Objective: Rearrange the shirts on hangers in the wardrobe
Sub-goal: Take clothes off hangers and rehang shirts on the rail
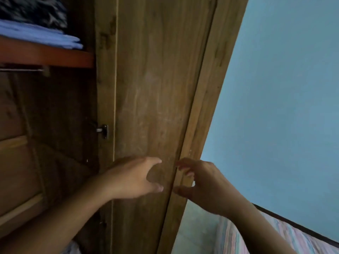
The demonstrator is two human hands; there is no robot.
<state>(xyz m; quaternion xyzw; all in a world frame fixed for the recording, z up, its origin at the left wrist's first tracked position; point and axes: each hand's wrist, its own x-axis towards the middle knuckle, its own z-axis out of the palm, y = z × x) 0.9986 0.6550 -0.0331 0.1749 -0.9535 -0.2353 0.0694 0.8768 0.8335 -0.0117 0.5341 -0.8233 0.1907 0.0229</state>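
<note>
Shirts on hangers: none can be seen; the hanging space under the shelf is dark and looks bare at this angle (the shirts may sit further left, out of view).
Rail (22,70): a thin bar just under the shelf, no hanger on the stretch that shows.
Shelf (55,55): reddish board carrying folded blue cloth (40,34) with a dark patterned cloth (33,11) above it.
Left hand (135,177): fingers spread and relaxed, holding nothing, in front of the wooden panel (150,88); whether it touches the wood I cannot tell.
Right hand (200,182): fingers loosely curled and apart, empty, at the panel's outer edge (201,92).
Latch (103,131): small metal catch on the inner frame, near the left forearm.
Risk, fingers: if this panel is a door and it swings, the right fingertips at the edge could get pinched.
Risk, sleeve or skin: reaching in close to the frame could snag on the catch.
Risk, shelf stack: a careless upward reach for the rail could nudge the folded cloth off the board.
Beyond: blue wall (284,88) and striped bedding (238,239) to the right.
</note>
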